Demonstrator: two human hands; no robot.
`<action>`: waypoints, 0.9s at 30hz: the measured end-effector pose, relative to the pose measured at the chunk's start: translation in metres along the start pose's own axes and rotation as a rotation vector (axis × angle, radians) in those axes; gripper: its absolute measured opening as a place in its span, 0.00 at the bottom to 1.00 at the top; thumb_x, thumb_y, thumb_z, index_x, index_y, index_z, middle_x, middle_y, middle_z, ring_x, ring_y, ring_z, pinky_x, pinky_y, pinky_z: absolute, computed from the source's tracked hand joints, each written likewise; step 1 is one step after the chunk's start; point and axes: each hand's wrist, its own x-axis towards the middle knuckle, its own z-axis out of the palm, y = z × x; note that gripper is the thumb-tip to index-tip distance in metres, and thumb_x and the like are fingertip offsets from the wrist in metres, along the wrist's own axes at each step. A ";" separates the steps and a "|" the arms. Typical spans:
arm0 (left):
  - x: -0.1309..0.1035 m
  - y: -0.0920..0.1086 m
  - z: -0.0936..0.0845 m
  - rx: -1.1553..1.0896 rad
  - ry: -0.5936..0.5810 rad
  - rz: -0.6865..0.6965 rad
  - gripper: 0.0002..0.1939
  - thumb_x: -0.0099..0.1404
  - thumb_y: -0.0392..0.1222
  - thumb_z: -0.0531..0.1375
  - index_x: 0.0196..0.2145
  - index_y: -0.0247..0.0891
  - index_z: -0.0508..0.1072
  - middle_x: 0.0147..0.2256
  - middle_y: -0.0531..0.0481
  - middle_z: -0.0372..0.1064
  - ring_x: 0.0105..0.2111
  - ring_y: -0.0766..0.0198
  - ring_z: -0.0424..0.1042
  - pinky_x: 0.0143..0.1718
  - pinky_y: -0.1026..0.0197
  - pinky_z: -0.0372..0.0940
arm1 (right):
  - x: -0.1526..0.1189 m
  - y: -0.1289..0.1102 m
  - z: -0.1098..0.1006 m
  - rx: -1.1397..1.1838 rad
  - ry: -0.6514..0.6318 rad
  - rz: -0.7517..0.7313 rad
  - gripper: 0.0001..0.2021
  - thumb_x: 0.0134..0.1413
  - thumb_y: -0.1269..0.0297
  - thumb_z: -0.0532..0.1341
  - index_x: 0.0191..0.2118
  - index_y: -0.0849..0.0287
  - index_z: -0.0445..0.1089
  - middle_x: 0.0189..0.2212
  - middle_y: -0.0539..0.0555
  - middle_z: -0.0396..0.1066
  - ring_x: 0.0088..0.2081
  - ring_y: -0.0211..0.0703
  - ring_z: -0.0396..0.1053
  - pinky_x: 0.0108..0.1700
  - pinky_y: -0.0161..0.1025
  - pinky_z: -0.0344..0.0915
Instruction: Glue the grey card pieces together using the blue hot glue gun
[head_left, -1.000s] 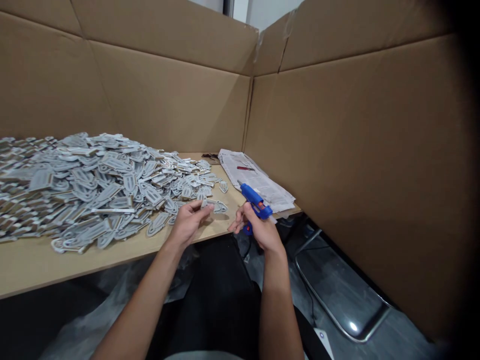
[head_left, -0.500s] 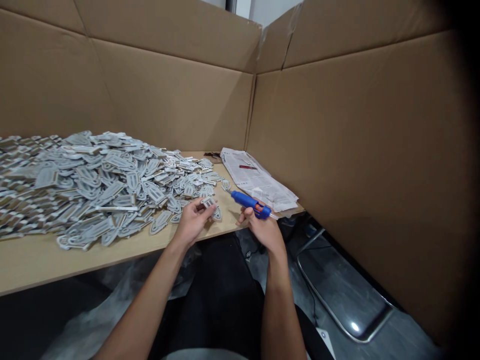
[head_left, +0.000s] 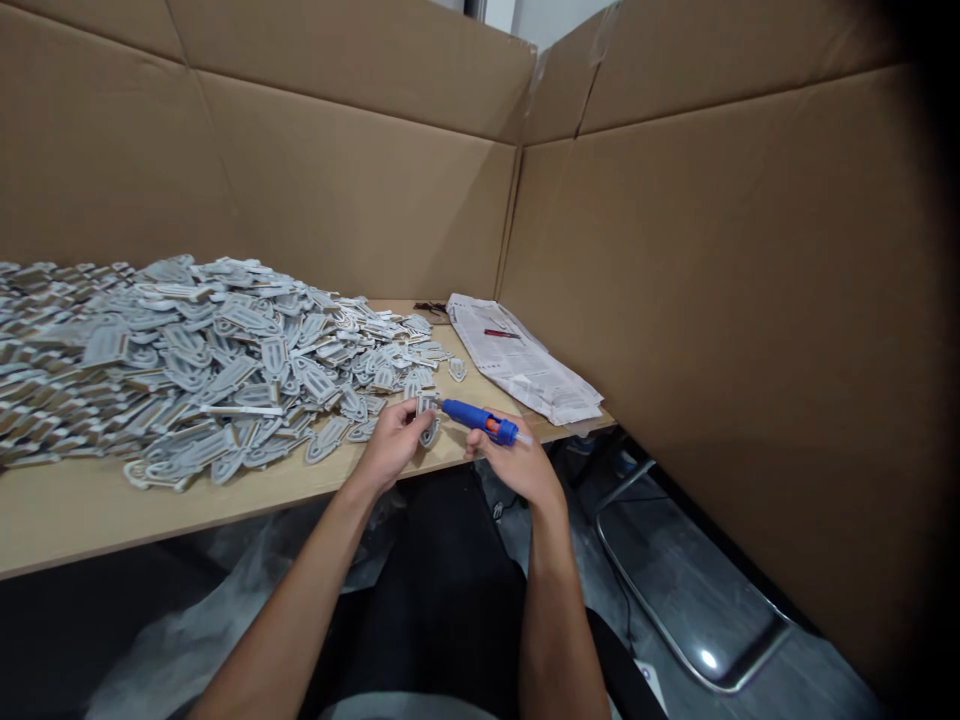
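Between the thumb and fingers of my left hand is a small grey-white piece. My right hand is wrapped round a blue glue gun with an orange part and a clear stick at its rear. The gun's tip points left and is at the edge of the held piece; whether they touch I cannot tell. A large heap of similar grey-white pieces lies to the left of my hands, and one loose piece lies just behind the gun.
Newspaper sheets with a red object on them cover the table's right end. Cardboard walls stand behind and to the right. A metal-framed chair is below right of the wooden table.
My right hand has brought the glue gun left, up to the piece in my left hand. The held piece is now more upright. The view has shifted slightly.
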 end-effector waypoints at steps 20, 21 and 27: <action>-0.001 0.002 0.000 0.044 -0.040 0.039 0.15 0.60 0.51 0.64 0.27 0.36 0.71 0.23 0.55 0.60 0.25 0.67 0.56 0.27 0.63 0.50 | 0.003 -0.001 0.003 0.013 0.018 0.048 0.17 0.59 0.47 0.68 0.35 0.57 0.75 0.30 0.53 0.76 0.30 0.49 0.77 0.35 0.40 0.76; -0.002 0.003 0.000 0.046 -0.038 0.041 0.15 0.60 0.51 0.64 0.27 0.36 0.71 0.23 0.56 0.59 0.25 0.67 0.56 0.27 0.63 0.50 | 0.003 -0.002 0.003 -0.006 0.022 0.052 0.16 0.59 0.47 0.68 0.35 0.57 0.75 0.30 0.53 0.77 0.29 0.49 0.77 0.34 0.39 0.75; -0.001 0.001 -0.001 0.074 -0.033 0.061 0.15 0.61 0.51 0.63 0.27 0.36 0.72 0.23 0.56 0.59 0.25 0.67 0.57 0.27 0.63 0.51 | 0.003 -0.009 0.003 -0.067 0.034 0.071 0.17 0.58 0.47 0.69 0.34 0.58 0.76 0.27 0.51 0.75 0.25 0.48 0.76 0.30 0.37 0.69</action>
